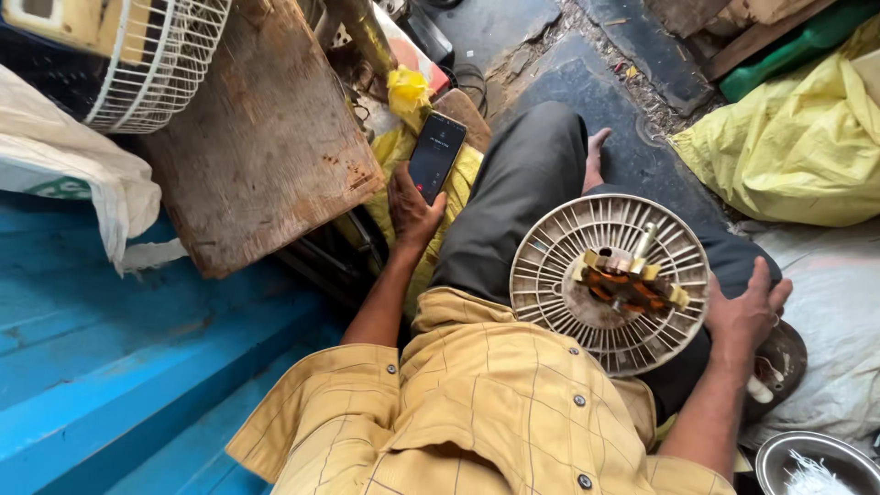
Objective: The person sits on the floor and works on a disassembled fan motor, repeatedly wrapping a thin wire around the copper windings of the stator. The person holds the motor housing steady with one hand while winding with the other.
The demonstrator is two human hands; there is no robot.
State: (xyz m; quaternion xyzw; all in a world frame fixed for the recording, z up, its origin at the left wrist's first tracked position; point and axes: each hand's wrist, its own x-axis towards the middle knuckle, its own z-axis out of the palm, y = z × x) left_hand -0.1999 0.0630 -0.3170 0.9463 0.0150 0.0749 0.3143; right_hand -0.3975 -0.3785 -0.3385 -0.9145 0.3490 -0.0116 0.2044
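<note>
My left hand (pixel 410 213) holds a dark smartphone (pixel 436 155) up beside my left knee, its screen facing me. A round beige fan grille with a copper-wound motor (pixel 612 282) rests on my lap, over my dark trousers. My right hand (pixel 747 312) lies on my right knee next to the grille's rim, fingers spread, holding nothing. I wear a yellow checked shirt.
A rusty wooden board (pixel 261 137) leans at the left, with a white wire fan guard (pixel 160 55) above it. Blue painted steps (pixel 110 357) lie at the left. Yellow sacks (pixel 797 137) are at the right, a steel bowl (pixel 811 463) at bottom right.
</note>
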